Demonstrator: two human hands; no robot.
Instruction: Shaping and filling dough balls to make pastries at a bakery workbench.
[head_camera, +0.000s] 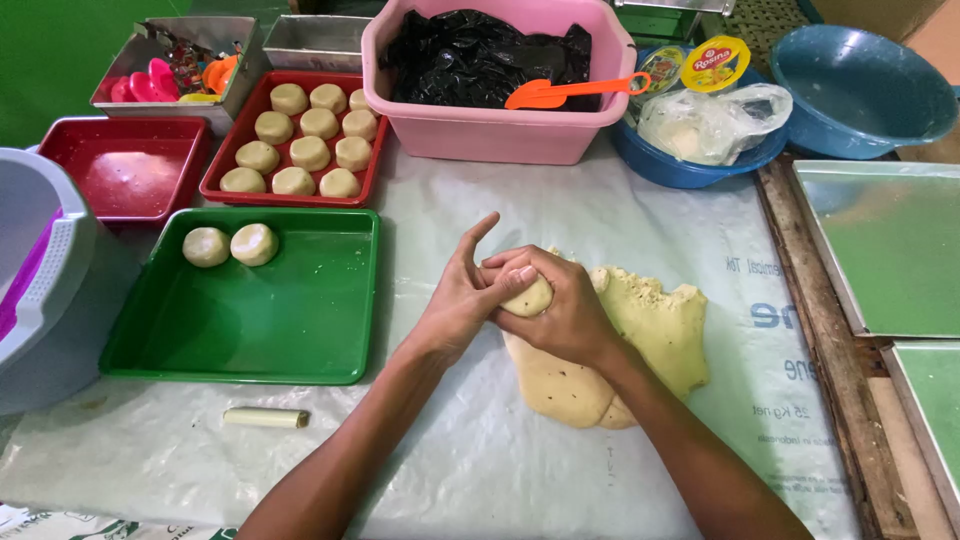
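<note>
Round yellow-lidded packet (716, 62) sits in blue bowl (690, 170).

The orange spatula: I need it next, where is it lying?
In the head view, the orange spatula lies at top centre across the pink tub, over its black plastic liner, handle pointing right toward the blue bowl.

**Dough ball in the making**

We are looking at a small ball of pale yellow dough (527, 297), smooth and rounded, sitting pressed between two hands so that only its upper face is showing. Just behind and beneath it, the large slab of dough (640, 340) is lying flat on the white plastic sheet (480, 450) (speckled with tiny dark flecks), its edges ragged and uneven, stretching toward the right of the ball.
</note>
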